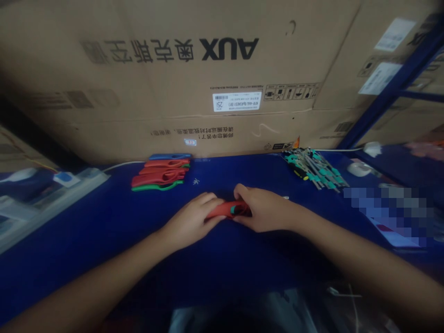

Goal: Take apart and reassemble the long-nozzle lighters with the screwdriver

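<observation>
Above the blue table, a red plastic handle (219, 211) spans the gap between both hands; it resembles a gas lighter handle. A dark opening at its right end shows a small teal part. My left hand (194, 219) is closed around the left end. At the right end, my right hand (262, 208) has its thumb and fingers bent around the handle, partly covering it. Further back on the left lies a pile of similar red, green and blue handles (161, 173). Thin metal rods with teal parts (315, 169) lie heaped at the back right.
A large cardboard box (166, 101) rises behind the blue table (145, 268). Tiny pale pieces (196, 181) lie beside the handle pile. A black and yellow screwdriver (299, 172) rests by the rods. A power strip (65, 180) is on the left; a phone-like flat object (395, 233) is on the right.
</observation>
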`<state>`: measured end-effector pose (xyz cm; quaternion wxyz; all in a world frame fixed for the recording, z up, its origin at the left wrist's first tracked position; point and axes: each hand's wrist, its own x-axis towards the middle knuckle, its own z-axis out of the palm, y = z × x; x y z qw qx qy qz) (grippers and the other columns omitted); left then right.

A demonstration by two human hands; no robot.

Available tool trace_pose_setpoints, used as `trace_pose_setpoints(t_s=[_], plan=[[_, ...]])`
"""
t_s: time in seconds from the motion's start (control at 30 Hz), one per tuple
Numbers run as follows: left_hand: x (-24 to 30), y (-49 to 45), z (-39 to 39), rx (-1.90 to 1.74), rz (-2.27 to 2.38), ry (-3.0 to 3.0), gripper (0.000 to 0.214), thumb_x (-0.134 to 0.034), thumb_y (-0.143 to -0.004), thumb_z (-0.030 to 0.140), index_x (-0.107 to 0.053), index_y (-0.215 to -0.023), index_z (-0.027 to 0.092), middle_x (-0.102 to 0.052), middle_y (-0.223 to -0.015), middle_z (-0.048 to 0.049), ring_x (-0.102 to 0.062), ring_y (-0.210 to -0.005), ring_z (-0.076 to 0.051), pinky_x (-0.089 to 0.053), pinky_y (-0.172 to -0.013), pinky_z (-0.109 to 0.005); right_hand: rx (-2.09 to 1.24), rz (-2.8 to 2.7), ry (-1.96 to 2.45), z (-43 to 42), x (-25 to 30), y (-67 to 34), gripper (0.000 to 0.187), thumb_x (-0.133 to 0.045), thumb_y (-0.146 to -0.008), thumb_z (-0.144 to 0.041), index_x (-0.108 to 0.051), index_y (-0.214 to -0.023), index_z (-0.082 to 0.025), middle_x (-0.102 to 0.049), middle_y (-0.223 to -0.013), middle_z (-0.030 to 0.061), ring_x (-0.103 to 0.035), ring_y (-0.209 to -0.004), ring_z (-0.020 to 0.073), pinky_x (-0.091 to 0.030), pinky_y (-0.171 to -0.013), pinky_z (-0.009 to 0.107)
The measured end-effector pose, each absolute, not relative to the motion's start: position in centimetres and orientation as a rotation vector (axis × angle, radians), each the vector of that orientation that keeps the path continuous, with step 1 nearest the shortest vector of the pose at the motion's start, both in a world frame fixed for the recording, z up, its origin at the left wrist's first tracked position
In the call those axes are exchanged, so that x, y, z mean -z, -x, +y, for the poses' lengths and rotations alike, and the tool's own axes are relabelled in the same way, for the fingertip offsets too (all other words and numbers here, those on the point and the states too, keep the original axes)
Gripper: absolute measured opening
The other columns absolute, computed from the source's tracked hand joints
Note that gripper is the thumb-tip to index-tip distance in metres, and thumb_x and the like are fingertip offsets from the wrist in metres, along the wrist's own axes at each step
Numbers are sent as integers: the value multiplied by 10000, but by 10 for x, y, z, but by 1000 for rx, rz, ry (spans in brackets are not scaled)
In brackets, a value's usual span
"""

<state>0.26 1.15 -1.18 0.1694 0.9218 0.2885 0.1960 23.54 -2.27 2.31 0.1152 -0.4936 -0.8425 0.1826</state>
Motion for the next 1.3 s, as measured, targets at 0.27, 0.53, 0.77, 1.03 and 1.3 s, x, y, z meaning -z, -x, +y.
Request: trace_pose_setpoints(t_s=[0.27,0.53,0.77,1.03,1.3], plan=[[18,4,23,-713,956,-2551,363,-517,-991,404,-543,-1300,214,-646,-1268,-91,-611,-1160,-253,-485,-1019,-437,-798,-2174,1347,12,-9,-256,215,-606,-880,-377,-555,-821,-177,-555,-713,-24,-466,-618,103,-360,-590,245],[18,6,25,-870,988,-2232,314,-383,-1044,393,-499,-1261,198,-700,-929,-38,-679,-862,-182,-530,-833,-337,-783,-2190,1262,8,-11,-253,245,-506,-956,-365,-600,-830,-177,-473,-635,-53,-399,-582,94,-316,-575,241],[17,0,28,-1088,873,-1892,297,-396,-1041,405,-534,-1188,188,-677,-1098,-78,-640,-825,-143,-520,-862,-338,-673,-2367,1345,4,-16,-253,199,-507,-940,-289,-620,-811,-187,-561,-676,-27,-465,-607,96,-307,-586,242],[-1,7,36,-1178,792,-1433,196,-632,-829,303,-474,-788,195,-343,-585,81,-291,-487,-72,-252,-469,-212,-540,-2442,1367,2,-14,-253,202,-523,-949,-320,-676,-900,-199,-668,-767,12,-550,-649,114,-347,-607,248],[11,1,21,-807,1101,-2145,429,-846,-655,460,-542,-794,192,-559,-716,46,-502,-638,-117,-389,-602,-244,-419,-2301,1120,4,-12,-251,205,-532,-974,-289,-694,-907,-185,-675,-809,18,-568,-677,108,-385,-631,240]])
